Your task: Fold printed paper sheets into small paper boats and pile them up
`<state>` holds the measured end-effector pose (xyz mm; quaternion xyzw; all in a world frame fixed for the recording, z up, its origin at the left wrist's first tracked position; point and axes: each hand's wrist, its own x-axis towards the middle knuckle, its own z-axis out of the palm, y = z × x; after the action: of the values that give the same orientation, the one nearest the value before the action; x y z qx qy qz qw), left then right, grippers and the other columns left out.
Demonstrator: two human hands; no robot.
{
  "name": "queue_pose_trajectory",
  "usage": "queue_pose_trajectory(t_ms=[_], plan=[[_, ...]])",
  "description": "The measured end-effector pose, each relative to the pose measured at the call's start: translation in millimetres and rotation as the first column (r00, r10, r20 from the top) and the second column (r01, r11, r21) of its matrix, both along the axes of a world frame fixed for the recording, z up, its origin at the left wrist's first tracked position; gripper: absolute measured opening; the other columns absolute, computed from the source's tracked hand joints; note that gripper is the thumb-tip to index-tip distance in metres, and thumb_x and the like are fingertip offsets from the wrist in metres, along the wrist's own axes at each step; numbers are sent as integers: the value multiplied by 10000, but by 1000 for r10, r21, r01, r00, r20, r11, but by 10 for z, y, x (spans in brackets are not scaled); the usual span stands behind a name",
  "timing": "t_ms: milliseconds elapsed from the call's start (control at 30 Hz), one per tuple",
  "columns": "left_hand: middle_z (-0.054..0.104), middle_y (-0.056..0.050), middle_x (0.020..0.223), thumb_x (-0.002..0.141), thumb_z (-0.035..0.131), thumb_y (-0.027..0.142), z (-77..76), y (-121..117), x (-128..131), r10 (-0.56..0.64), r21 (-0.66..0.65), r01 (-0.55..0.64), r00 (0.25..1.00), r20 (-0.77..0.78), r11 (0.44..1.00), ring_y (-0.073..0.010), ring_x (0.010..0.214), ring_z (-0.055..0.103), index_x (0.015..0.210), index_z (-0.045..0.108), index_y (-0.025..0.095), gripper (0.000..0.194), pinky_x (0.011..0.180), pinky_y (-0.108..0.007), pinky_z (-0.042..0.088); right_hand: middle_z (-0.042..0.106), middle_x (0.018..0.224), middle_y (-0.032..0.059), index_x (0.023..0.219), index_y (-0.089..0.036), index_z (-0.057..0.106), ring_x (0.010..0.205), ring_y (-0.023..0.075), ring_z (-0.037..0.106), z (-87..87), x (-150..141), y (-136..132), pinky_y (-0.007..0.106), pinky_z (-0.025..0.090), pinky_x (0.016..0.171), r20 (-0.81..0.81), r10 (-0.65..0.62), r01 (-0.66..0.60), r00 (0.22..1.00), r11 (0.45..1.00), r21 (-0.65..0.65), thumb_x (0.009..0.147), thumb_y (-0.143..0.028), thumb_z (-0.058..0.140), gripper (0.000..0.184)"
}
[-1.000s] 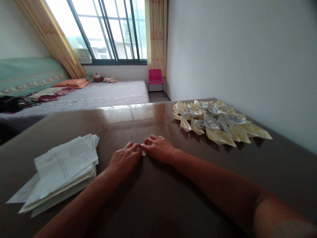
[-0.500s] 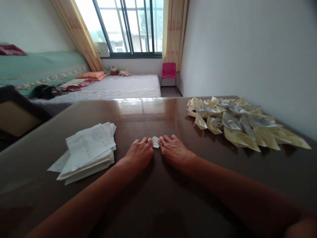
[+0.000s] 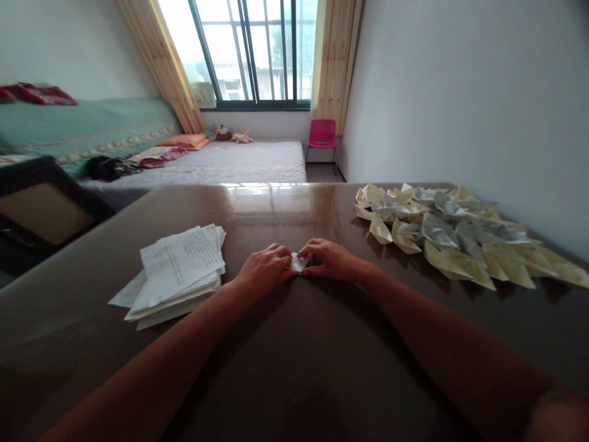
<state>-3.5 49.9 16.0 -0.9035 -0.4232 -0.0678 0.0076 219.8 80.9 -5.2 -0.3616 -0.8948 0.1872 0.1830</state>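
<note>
A small folded piece of white paper [image 3: 299, 263] sits at the middle of the glossy brown table [image 3: 285, 344], between my two hands. My left hand [image 3: 268, 265] has its fingers closed on the paper's left side. From the right, my right hand [image 3: 329, 259] pinches the other side, index finger over the top and thumb at the near edge. Fingers cover parts of the paper, so its full shape is hidden.
To the left lies a stack of printed paper sheets [image 3: 181, 270]. Many folded paper boats [image 3: 442, 230], cream and grey, crowd the right side near the wall. Beyond the table are a bed [image 3: 257, 161], a pink chair [image 3: 323, 135] and, at left, a dark chair [image 3: 50, 209].
Both hands have gone from lying flat beside the folded paper to gripping it with bent fingers. The paper now looks more opened and tilted. The whole view has shifted slightly.
</note>
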Motion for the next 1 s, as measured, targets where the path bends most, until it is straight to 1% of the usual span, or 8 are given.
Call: queue_pose_trajectory(t_ms=[233, 333, 433, 500, 667, 833, 933, 1000], plan=[[661, -15, 951, 892, 487, 331, -15, 49, -49, 30, -38, -28, 997, 69, 999, -176, 896, 599, 905, 676, 257, 204, 714, -254, 433, 646, 975, 31, 988, -246, 727, 860, 128, 601, -57, 4, 12, 234, 416, 766, -56, 7, -5, 998, 999, 36, 878, -305, 575, 197], [650, -3, 913, 856, 526, 351, -82, 118, -75, 113, -115, -96, 981, 156, 989, -153, 790, 601, 849, 676, 249, 182, 691, -249, 429, 647, 910, 30, 926, -209, 728, 800, 118, 592, -70, -23, 24, 219, 406, 721, -73, -76, 76, 994, 997, 6, 890, -333, 561, 211], [634, -12, 844, 871, 494, 419, -154, 184, -83, 187, -198, -144, 957, 221, 970, -143, 721, 588, 813, 679, 225, 274, 677, -248, 431, 650, 867, 28, 898, -188, 708, 773, 122, 584, -83, -77, 26, 220, 392, 685, -46, -177, 177, 983, 984, -12, 895, -373, 549, 244], [625, -19, 839, 886, 466, 440, -180, 196, -69, 219, -210, -173, 949, 225, 962, -145, 730, 591, 819, 678, 219, 314, 683, -251, 429, 655, 869, 27, 902, -189, 690, 778, 130, 583, -75, -124, 8, 226, 379, 670, -1, -235, 235, 972, 972, 8, 904, -381, 529, 251], [608, -29, 863, 914, 419, 425, -174, 118, 37, 316, -120, -301, 938, 139, 946, -163, 769, 598, 806, 615, 211, 310, 678, -268, 416, 658, 918, 38, 880, -208, 639, 852, 160, 585, -23, -242, -75, 245, 357, 643, 113, -345, 335, 932, 937, 99, 921, -399, 478, 253], [608, -36, 898, 920, 420, 416, -169, 50, 119, 355, -37, -354, 933, 64, 935, -187, 808, 588, 882, 561, 215, 248, 641, -273, 404, 644, 892, 40, 859, -208, 597, 831, 170, 573, -16, -302, -123, 255, 346, 617, 160, -404, 381, 901, 912, 152, 914, -422, 478, 251], [601, -29, 985, 936, 402, 401, -162, 32, 121, 297, 4, -298, 953, 65, 955, -181, 837, 587, 1003, 548, 241, 226, 606, -264, 386, 632, 909, 34, 925, -209, 584, 805, 160, 565, -13, -295, -134, 251, 341, 604, 144, -402, 378, 905, 911, 165, 909, -428, 493, 237], [593, -22, 1017, 951, 374, 372, -144, 20, 110, 220, 31, -221, 975, 30, 975, -180, 879, 582, 1013, 565, 266, 226, 601, -260, 380, 619, 961, 32, 979, -225, 590, 828, 152, 564, 6, -279, -143, 243, 351, 620, 148, -345, 316, 927, 930, 188, 930, -400, 470, 218]])
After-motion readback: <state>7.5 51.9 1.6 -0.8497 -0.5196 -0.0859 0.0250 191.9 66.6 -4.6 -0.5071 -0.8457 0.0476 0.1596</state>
